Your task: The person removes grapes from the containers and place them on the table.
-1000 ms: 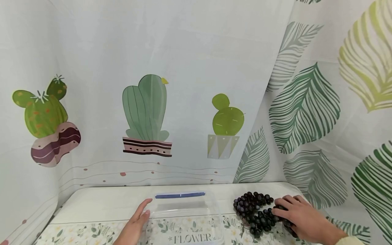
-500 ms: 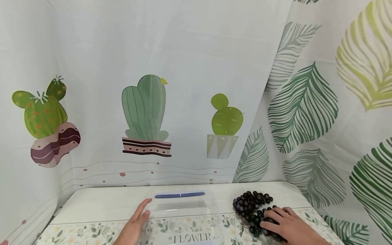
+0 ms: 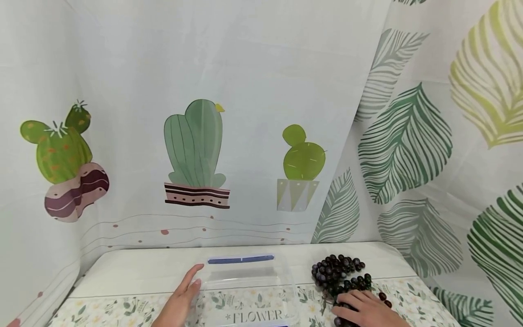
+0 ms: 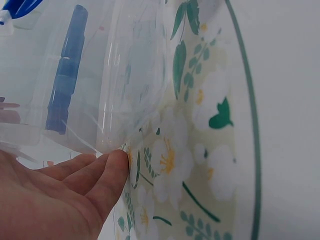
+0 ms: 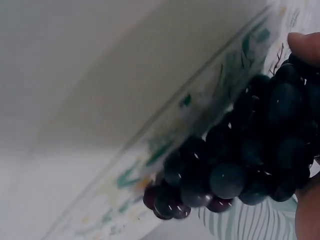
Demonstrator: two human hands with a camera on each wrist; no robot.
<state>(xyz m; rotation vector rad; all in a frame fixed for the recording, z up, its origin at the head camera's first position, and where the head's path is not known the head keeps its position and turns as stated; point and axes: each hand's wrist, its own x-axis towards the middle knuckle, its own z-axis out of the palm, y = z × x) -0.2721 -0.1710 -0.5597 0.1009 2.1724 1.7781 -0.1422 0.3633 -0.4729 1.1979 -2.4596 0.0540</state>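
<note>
A clear plastic container (image 3: 292, 290) with blue clips (image 3: 241, 260) stands mid-table; the printed word on the cloth shows through it. My left hand (image 3: 177, 302) rests at its left side, fingers straight along the wall; the left wrist view shows the fingertips (image 4: 122, 155) low at the container's corner. My right hand (image 3: 365, 309) grips a bunch of dark grapes (image 5: 230, 175), thumb and fingers around it in the right wrist view. Behind that hand, another bunch of dark grapes (image 3: 328, 271) lies on the table.
A floral cloth (image 3: 118, 309) covers the table's front part, with plain white cloth (image 3: 155, 268) behind. Two grapes (image 3: 384, 299) show just right of the right hand. A curtain (image 3: 253, 91) with printed cacti and leaves hangs behind and at the right.
My right hand has moved left and toward me over the grapes, uncovering a couple of grapes at its right. The left hand and container have stayed in place.
</note>
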